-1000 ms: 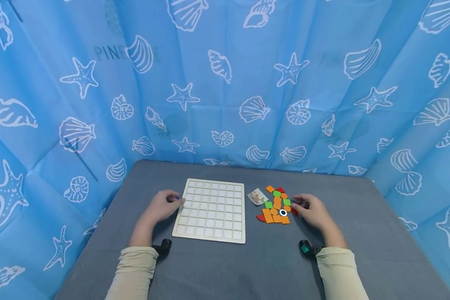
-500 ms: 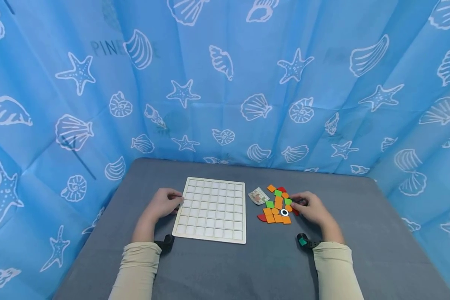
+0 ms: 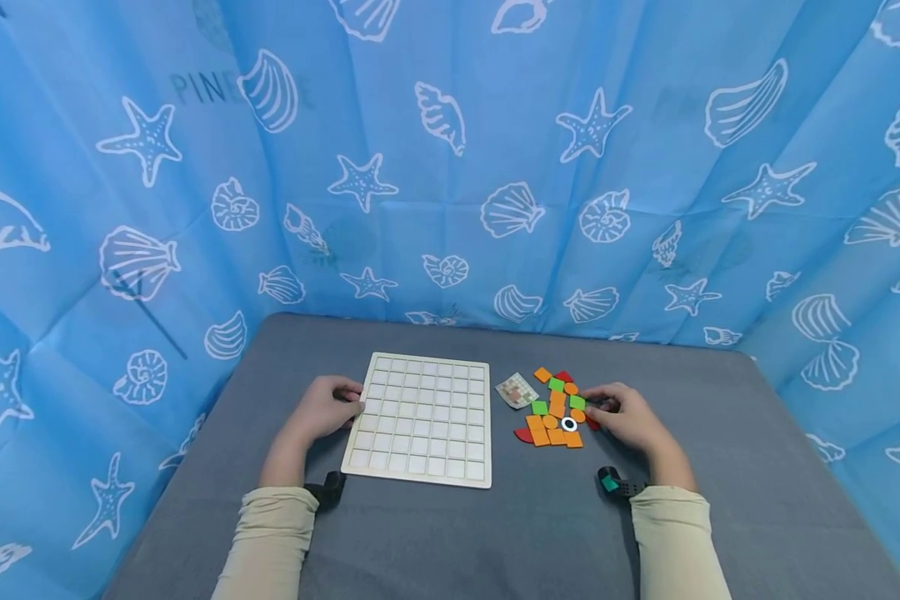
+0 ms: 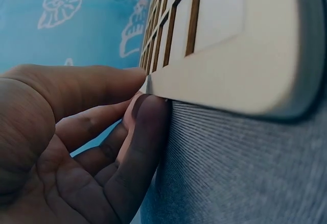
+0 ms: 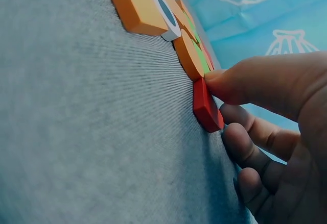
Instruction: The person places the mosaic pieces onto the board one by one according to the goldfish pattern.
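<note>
As the left hand point(image 3: 322, 412) pinches the board point(image 3: 423, 421), the right hand point(image 3: 630, 419) holds a red block point(image 5: 207, 106)

While the left hand's thumb meets the board's left edge from above, its fingers point(image 4: 150, 119) curl in below, grasping that edge between them. The right hand's thumb tip touches the red block and its fingers bend in behind, so the piece is held between them, just right of an orange disc point(image 5: 188, 55).

The board lies on the left, its grid of pale squares facing up. The red block is at the right edge of a close cluster: orange blocks point(image 3: 557, 404), green squares point(image 3: 540, 408) and a white disc point(image 3: 569, 424) with a dark centre. A second red piece point(image 3: 564, 377) lies at the far side, and a curved red piece point(image 3: 523, 435) at the left near side. Between board and cluster is a small printed card point(image 3: 517, 391), set at an angle.

All of this rests on a grey bench point(image 3: 450, 533). Pale sleeves point(image 3: 277, 508) cover the forearms, with a black device point(image 3: 326, 490) at each wrist, the right one bearing a green patch point(image 3: 609, 483). Beyond hangs a blue curtain point(image 3: 405, 242) printed with white shells and starfish.
</note>
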`<state>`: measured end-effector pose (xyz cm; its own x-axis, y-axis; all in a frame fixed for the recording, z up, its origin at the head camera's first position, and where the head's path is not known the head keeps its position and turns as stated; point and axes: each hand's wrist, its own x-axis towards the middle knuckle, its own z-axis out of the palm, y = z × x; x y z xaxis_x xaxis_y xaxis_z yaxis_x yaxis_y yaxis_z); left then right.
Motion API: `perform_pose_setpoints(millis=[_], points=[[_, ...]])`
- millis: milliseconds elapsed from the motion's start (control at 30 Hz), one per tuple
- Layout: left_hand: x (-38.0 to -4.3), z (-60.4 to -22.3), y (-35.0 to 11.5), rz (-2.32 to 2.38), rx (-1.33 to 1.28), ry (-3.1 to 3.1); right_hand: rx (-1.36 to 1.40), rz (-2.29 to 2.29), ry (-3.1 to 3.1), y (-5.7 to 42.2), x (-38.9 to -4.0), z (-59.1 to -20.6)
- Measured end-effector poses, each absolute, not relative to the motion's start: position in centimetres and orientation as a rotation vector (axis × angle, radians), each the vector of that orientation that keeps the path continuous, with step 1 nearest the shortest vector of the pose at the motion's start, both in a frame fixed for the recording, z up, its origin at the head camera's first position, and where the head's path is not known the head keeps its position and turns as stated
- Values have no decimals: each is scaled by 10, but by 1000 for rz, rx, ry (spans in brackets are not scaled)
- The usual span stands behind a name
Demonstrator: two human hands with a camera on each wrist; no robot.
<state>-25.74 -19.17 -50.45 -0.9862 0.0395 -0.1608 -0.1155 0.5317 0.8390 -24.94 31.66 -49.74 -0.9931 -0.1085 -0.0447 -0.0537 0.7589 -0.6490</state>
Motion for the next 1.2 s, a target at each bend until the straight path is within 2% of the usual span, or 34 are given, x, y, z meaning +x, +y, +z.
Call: perform_pose_setpoints(millis=[1200], points=[[-255, -503, -195, 1452, -50, 2571, -48, -1099, 2861, 316, -255, -501]])
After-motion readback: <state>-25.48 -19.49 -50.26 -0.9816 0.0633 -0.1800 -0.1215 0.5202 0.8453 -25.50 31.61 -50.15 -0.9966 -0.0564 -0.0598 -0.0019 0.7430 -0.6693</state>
